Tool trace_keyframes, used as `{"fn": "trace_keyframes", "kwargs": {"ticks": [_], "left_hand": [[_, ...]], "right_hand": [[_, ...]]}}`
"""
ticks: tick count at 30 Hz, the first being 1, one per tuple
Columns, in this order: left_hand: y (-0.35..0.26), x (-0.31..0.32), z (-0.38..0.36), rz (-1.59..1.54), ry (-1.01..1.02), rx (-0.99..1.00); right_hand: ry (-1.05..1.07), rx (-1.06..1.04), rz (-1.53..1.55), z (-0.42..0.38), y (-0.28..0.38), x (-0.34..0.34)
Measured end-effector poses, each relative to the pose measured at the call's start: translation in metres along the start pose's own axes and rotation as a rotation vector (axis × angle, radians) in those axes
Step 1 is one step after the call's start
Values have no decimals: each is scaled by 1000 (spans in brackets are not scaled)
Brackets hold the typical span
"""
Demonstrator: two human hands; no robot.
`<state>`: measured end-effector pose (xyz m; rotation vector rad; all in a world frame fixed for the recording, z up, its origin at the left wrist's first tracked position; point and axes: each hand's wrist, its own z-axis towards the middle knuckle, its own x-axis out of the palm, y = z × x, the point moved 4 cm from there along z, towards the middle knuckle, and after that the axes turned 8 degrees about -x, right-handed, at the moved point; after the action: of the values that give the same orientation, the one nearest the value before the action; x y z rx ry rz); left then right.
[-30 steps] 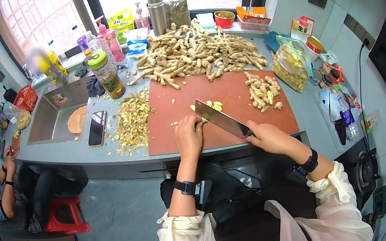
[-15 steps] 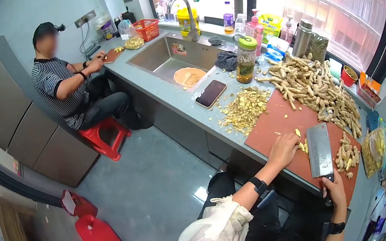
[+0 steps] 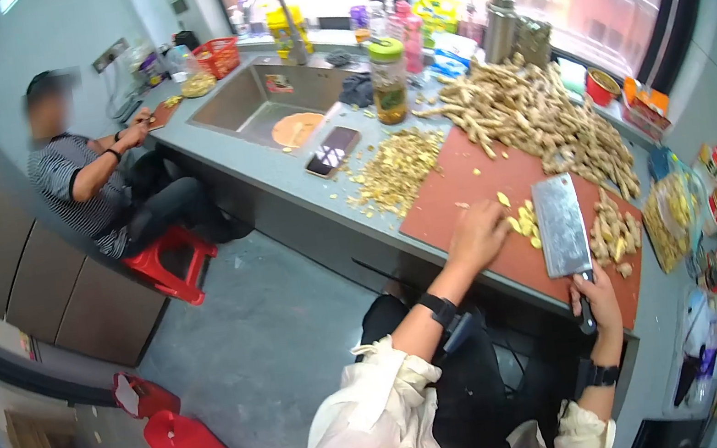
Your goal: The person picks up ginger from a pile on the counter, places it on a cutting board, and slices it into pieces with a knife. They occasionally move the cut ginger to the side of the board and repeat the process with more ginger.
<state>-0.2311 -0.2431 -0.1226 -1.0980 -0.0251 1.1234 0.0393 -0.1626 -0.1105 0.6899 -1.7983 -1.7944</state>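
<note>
My right hand [image 3: 598, 295] is wrapped around the black handle of a cleaver [image 3: 561, 226]. Its broad blade shows its flat side over the red cutting board [image 3: 447, 211]. Just left of the blade lie fresh yellow ginger slices [image 3: 523, 222]. My left hand [image 3: 477, 236] rests low over the board, fingers reaching toward these slices and apart from the blade. To the right of the cleaver, a small group of ginger pieces [image 3: 612, 231] lies on the board. A large heap of whole ginger roots [image 3: 523, 116] covers the board's far side.
A pile of sliced ginger [image 3: 397, 172] lies left of the board, near a phone [image 3: 333, 152] and a green-lidded bottle [image 3: 389, 80]. Beyond is the sink [image 3: 234, 103]. Another person [image 3: 82, 172] sits on a red stool [image 3: 163, 267], hands at a small board. A bag [image 3: 668, 219] stands at right.
The camera view has shifted, so the whole counter appears further left and higher. My left hand has drawn slightly back from the slices; the cleaver remains in my right hand.
</note>
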Motion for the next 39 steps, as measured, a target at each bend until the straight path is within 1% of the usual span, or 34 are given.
{"fn": "trace_keyframes", "kwargs": {"ticks": [2,8,12,15,16,18,20,22,23,24,26,28,30,31,33,34,36,38,39], "left_hand": [[1,1,2,-14,57,-60],[0,-1,3,31,-9,-44],[1,-1,3,2,11,-84],[13,3,4,-131,68,-226],[16,5,5,-136,76,-229],[25,8,6,-248,89,-270],[35,10,7,-289,106,-260],[41,11,5,-453,141,-247],[45,11,5,-470,177,-246],[43,6,1,-474,183,-253],[32,-9,-5,-597,234,-257],[31,-17,-12,-600,294,-267],[23,-22,-20,-462,334,-252],[20,-24,-24,-476,334,-254],[15,-25,-31,-423,405,-209],[15,-25,-34,-431,400,-211],[9,-27,-39,-298,401,-132],[2,-31,-43,-291,425,-154],[2,-30,-45,-237,436,-150]], "right_hand": [[27,12,15,-1,1,0],[11,12,21,1,-8,-5],[-7,-3,29,0,-7,-7],[-23,-28,47,1,-11,-7],[-27,-41,47,1,-11,-8],[-42,-35,33,2,-11,-8],[-54,-25,17,3,-11,-9],[-63,-26,-14,4,-12,-11],[-56,-33,-19,4,-11,-11],[-64,-31,-23,4,-10,-11],[-94,-14,-80,7,-14,-15],[-76,-47,-85,8,-17,-16],[-78,-54,-88,9,-16,-17],[-81,-49,-102,9,-16,-19],[-100,-35,-128,10,-15,-19],[-98,-34,-137,10,-15,-19],[-109,-31,-90,9,-16,-20],[-102,-36,-91,9,-17,-21],[-97,-41,-85,10,-16,-21]]}}
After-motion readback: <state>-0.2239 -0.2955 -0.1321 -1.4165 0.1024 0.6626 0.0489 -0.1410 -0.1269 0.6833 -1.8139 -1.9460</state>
